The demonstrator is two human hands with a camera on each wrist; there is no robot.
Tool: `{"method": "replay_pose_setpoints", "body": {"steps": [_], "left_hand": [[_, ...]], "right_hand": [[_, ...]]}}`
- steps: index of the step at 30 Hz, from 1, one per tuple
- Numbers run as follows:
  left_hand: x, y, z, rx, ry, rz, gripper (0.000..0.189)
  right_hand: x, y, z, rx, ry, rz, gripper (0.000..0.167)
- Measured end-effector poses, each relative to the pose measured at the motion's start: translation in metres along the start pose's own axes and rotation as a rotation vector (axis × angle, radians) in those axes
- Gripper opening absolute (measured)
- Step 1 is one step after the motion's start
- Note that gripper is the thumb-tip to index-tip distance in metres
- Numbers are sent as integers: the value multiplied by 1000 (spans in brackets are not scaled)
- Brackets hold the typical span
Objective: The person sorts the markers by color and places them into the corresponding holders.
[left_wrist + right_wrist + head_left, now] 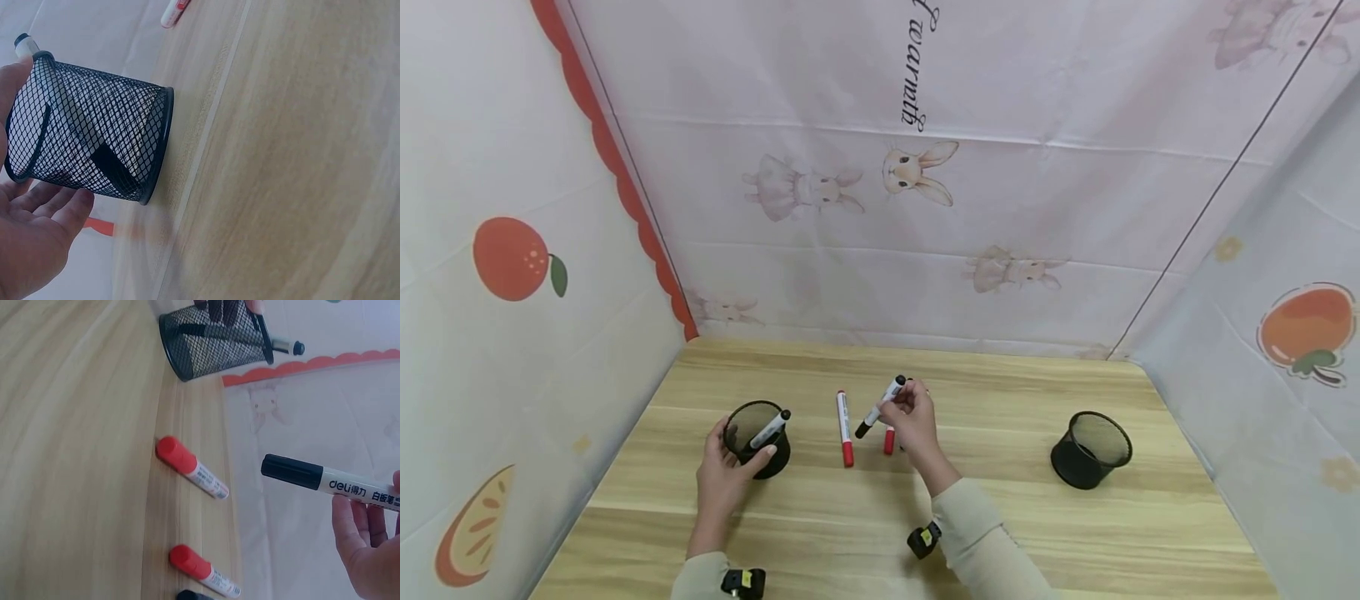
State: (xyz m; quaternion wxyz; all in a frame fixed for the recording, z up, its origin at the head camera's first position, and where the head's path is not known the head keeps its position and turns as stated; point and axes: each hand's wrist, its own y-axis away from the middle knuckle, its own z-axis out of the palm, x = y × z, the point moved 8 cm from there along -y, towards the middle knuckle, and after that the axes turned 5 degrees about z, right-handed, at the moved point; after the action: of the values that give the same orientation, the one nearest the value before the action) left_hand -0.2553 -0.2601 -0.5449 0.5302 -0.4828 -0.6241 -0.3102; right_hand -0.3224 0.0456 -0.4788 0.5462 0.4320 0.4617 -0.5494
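My left hand [718,492] grips a black mesh pen cup [106,131] at the left of the table, thumb near the rim and fingers around the far side. Inside that cup a black-capped marker [769,430] leans against the wall, cap end down. Above the table, my right hand [917,425] pinches a white whiteboard marker [350,486] with a black cap, which points down and toward the cup. Between the hands lies a red-capped marker [845,427]. A second red marker [206,572] lies under my right hand, with a black-capped marker [192,595] beside it, mostly cut off.
Another black mesh pen cup [1084,457] stands on the right side of the wooden table [1000,533]. Printed cloth walls [850,308] enclose the table at the back, left and right.
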Motion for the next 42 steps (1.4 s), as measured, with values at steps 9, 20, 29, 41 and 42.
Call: {"method": "replay_pose_setpoints", "body": {"steps": [9, 20, 29, 41, 42], "left_hand": [[0, -1, 0, 6, -2, 23, 98], [1, 1, 0, 5, 6, 25, 97], [2, 1, 0, 0, 11, 25, 97], [1, 0, 0, 5, 1, 25, 96], [0, 1, 0, 7, 2, 25, 96]], "right_hand": [[-31, 21, 20, -34, 45, -56, 22], [-37, 26, 30, -43, 68, -100, 22], [-35, 29, 38, -68, 78, -95, 22], [-35, 34, 54, -99, 41, -79, 22], [-35, 35, 55, -102, 35, -76, 22]]}}
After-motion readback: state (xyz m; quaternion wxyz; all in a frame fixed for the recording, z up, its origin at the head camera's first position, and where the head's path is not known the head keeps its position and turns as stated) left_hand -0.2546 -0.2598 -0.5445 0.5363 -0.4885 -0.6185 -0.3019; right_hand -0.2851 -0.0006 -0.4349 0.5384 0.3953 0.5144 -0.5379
